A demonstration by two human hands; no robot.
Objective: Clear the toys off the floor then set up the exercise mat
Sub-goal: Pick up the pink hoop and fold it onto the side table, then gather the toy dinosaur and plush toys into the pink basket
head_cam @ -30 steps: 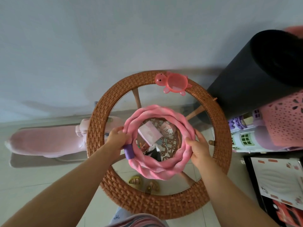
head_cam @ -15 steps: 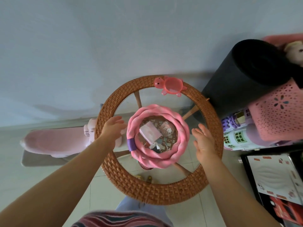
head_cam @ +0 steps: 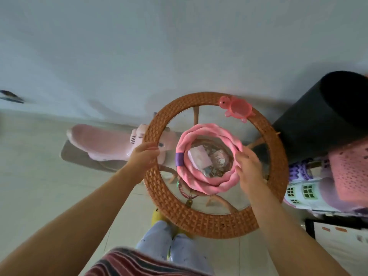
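Observation:
A pink twisted hoop [head_cam: 209, 134] with a purple band lies flat on the glass top of a round rattan table [head_cam: 199, 222]. My right hand [head_cam: 248, 168] is at the hoop's right side, its bent fingertips touching the hoop. Over the table's left rim hovers my left hand [head_cam: 144, 156], fingers loosely curled and holding nothing, apart from the hoop. A pink turtle toy [head_cam: 237, 108] sits on the far rim. The rolled black exercise mat [head_cam: 318, 120] stands just right of the table.
A pink plush toy [head_cam: 103, 144] lies on a grey pad on the floor, left of the table. On the right are a pink perforated basket [head_cam: 350, 172], a toy house [head_cam: 302, 188] and a flat box [head_cam: 338, 242]. A wall stands behind.
Both hands let go of the hoop, which now lies on the table. The left hand drew back to the rim; the right came back to the hoop's right side. The view pulled back.

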